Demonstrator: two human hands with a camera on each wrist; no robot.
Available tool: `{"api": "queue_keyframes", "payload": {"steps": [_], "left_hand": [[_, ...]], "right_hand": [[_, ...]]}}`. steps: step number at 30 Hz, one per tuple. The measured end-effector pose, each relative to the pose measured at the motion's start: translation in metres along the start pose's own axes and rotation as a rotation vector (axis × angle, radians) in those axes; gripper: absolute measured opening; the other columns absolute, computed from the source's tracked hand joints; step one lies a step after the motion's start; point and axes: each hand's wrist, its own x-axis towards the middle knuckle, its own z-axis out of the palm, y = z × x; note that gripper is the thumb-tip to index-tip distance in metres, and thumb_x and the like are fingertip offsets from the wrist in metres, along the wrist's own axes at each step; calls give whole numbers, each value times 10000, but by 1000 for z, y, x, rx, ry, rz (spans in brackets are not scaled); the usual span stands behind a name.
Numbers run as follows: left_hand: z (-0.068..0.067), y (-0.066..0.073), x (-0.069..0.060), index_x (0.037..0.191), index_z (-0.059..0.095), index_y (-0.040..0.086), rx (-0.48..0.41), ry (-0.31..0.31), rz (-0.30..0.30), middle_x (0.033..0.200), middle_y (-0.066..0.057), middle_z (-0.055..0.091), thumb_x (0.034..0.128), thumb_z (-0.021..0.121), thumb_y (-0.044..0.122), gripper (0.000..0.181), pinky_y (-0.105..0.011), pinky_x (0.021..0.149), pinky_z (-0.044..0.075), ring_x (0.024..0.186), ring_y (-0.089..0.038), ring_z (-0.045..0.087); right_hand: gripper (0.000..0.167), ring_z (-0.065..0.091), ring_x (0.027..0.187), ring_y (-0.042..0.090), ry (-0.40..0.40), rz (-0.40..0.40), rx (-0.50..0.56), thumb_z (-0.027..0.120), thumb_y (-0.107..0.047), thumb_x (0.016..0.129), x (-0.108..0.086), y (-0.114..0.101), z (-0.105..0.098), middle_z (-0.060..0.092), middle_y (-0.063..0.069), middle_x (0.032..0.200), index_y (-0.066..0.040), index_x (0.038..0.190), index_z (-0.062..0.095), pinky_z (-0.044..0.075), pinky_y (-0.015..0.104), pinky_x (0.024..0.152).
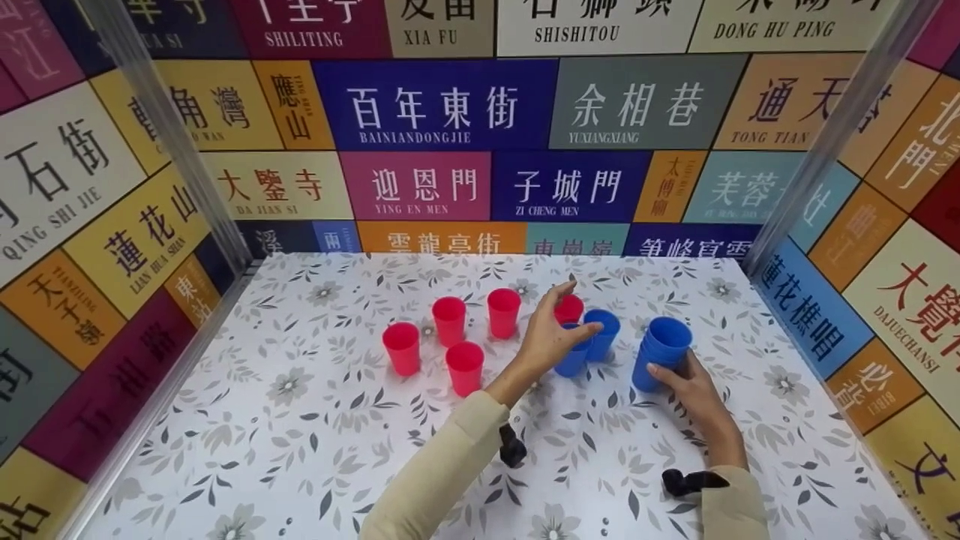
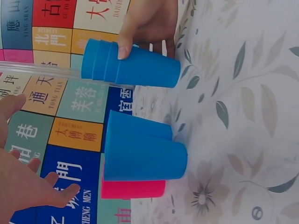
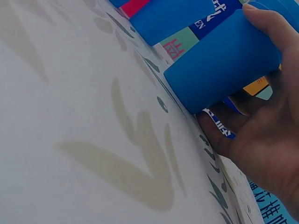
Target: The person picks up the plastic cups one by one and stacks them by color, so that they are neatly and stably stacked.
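The right hand [image 1: 696, 391] has its thumb and fingers curled round a stack of nested blue cups [image 1: 654, 364], toward the bench's right. The left hand [image 1: 546, 339], fingers spread apart, hovers by the rims of two blue cups [image 1: 604, 337], a red cup [image 1: 571, 308] just behind them. Farther left, four red cups [image 1: 464, 369] stand upright on the flower-patterned bench [image 1: 330, 450].

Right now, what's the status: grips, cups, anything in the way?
Right grip holds blue cup stack. Left grip open, empty, above two blue cups. Possible snag: red cup close behind them.
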Motion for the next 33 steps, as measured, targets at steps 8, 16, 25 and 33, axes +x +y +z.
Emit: {"api": "queue_keyframes", "payload": {"steps": [8, 16, 25, 33], "left_hand": [[0, -11, -4, 1481, 466, 201, -28, 9, -13, 1526, -82, 481, 826, 829, 199, 749, -514, 1174, 380, 1442, -315, 423], [1, -31, -7, 1473, 460, 165, 11, 4, -68, 1510, -129, 474, 837, 818, 200, 731, -504, 1141, 425, 1422, -338, 432], [3, -52, -6, 1489, 440, 166, 91, 24, -139, 1549, -96, 450, 813, 842, 239, 791, -506, 1172, 387, 1455, -351, 395], [5, -61, -5, 1501, 417, 160, 80, 25, -199, 1546, -95, 453, 809, 845, 223, 816, -516, 1180, 372, 1464, -340, 388]], "right_hand": [[957, 156, 1546, 403, 3, -10, -5, 679, -361, 952, 2, -1, -2, 178, 222, 1661, -129, 1620, 34, 88, 560, 1265], [955, 170, 1543, 402, 8, -4, -1, 684, -358, 949, -1, 0, -1, 195, 218, 1658, -151, 1622, 39, 84, 563, 1265], [944, 168, 1547, 388, -13, -5, 21, 671, -364, 958, -2, 0, 1, 187, 196, 1666, -164, 1623, 32, 123, 570, 1259], [948, 179, 1544, 387, 1, -6, 15, 682, -366, 951, -2, -1, 2, 202, 206, 1660, -145, 1622, 50, 111, 557, 1264]]}}
